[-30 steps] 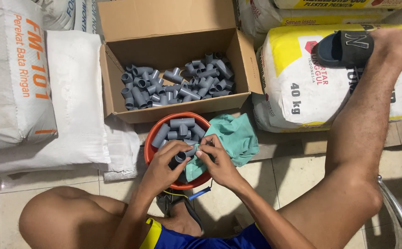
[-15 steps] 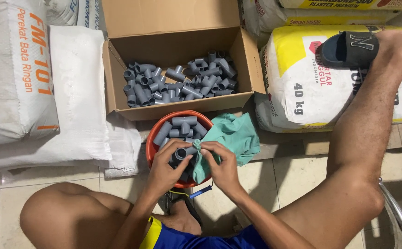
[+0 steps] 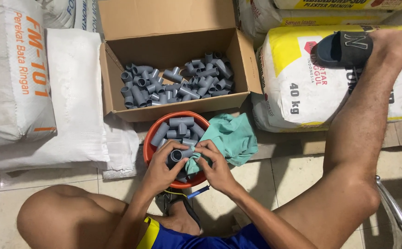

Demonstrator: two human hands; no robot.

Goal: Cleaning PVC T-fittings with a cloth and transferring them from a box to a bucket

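Note:
My left hand (image 3: 160, 168) grips a grey pipe tee fitting (image 3: 178, 155) over an orange bucket (image 3: 151, 138) that holds several more grey fittings. My right hand (image 3: 216, 165) presses a teal cloth (image 3: 231, 133) against the end of that fitting. The cloth trails off to the right over the bucket's rim. Behind the bucket stands an open cardboard box (image 3: 173, 44) with many grey fittings (image 3: 173, 85) in it.
White cement sacks (image 3: 30, 87) lie on the left and a yellow-and-white sack (image 3: 302, 78) on the right, with my sandalled foot (image 3: 344, 48) resting on it. My knees frame the bucket on a tiled floor (image 3: 298, 170). A metal chair leg (image 3: 390, 207) shows at the lower right.
My hands shifted slightly over the bucket. The fitting has turned in my left hand while my right hand worked the cloth around its end.

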